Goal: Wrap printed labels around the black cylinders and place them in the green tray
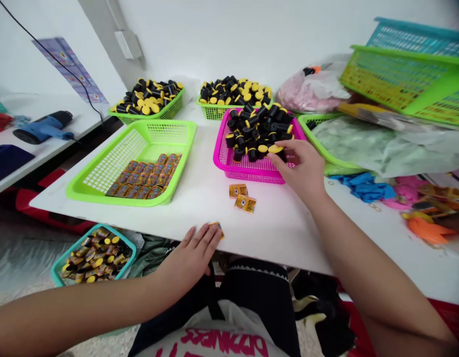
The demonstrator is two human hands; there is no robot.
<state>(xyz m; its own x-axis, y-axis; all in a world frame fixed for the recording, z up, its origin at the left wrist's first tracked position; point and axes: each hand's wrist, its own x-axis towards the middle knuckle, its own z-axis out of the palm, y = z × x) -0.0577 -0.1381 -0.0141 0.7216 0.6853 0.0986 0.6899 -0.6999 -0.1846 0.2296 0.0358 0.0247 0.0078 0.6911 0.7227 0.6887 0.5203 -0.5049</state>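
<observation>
My left hand (194, 250) lies at the table's front edge, fingers stretched out flat over a small printed label (218, 229), which shows only in part. At the near right side of the pink basket (247, 173), my right hand (298, 161) pinches a black cylinder with a yellow end (276, 148) between thumb and fingers. Similar black-and-yellow cylinders (253, 130) are heaped in that basket. Two orange-brown printed labels (245, 203) lie on the white table between my hands, one slightly overlapping the other.
A green basket (84, 186) at left holds rows of label-wrapped cylinders. Behind stand two green baskets of cylinders (147, 101) (232, 94). A teal basket (130, 253) of wrapped pieces sits below the table. Stacked baskets (404, 84) and plastic bags (385, 144) crowd the right. A blue heat gun (45, 128) lies far left.
</observation>
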